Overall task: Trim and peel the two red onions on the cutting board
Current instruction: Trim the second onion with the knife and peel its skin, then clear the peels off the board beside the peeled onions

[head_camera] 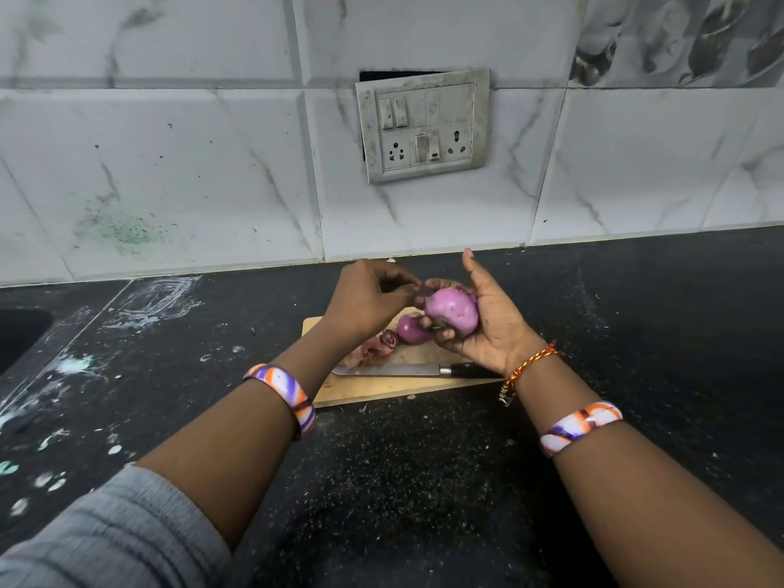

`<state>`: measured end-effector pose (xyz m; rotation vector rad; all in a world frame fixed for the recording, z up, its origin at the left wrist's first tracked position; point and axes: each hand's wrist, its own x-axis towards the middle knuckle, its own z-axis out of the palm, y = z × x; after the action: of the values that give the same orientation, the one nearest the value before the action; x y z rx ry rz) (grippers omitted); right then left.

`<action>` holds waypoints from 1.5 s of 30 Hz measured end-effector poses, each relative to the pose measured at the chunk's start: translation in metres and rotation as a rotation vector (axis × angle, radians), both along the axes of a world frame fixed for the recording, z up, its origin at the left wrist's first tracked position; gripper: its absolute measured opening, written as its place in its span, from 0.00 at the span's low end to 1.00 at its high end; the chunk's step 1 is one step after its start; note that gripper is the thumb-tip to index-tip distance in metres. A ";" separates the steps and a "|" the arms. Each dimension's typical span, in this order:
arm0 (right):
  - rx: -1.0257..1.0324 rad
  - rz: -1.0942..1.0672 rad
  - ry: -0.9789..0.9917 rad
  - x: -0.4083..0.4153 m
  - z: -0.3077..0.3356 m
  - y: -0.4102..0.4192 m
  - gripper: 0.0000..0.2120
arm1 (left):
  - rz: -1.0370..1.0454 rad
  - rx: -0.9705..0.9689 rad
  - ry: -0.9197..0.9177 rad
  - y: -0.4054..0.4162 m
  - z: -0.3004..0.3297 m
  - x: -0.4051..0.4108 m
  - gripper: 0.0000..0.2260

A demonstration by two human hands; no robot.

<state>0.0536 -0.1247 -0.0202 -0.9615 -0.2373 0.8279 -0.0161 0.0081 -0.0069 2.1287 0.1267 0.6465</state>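
Observation:
My right hand (488, 322) holds a pale purple onion (453, 311) above the wooden cutting board (365, 390), fingers curled round it and thumb pointing up. My left hand (368, 301) pinches at the onion's left end, where a bit of skin (420, 292) seems to sit between the fingertips. A second, darker red onion (410, 329) lies on the board just below. Peeled skins and a cut end (377, 348) lie to its left. A knife (418, 369) with a black handle lies flat along the board's near side, blade pointing left.
The board sits on a black speckled counter (424, 481) against a white tiled wall with a switch and socket plate (422, 125). A dark sink edge (21, 333) shows at far left, with white and green smears on the counter near it.

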 end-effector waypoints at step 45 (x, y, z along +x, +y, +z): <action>-1.187 -0.018 -1.132 0.068 -0.023 -0.025 0.26 | 0.118 0.564 0.714 0.032 -0.055 0.013 0.29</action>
<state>0.1217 -0.1496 -0.0432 -2.5088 -0.7356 0.2422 -0.0031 0.0399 -0.0621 2.8357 0.5112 -0.0670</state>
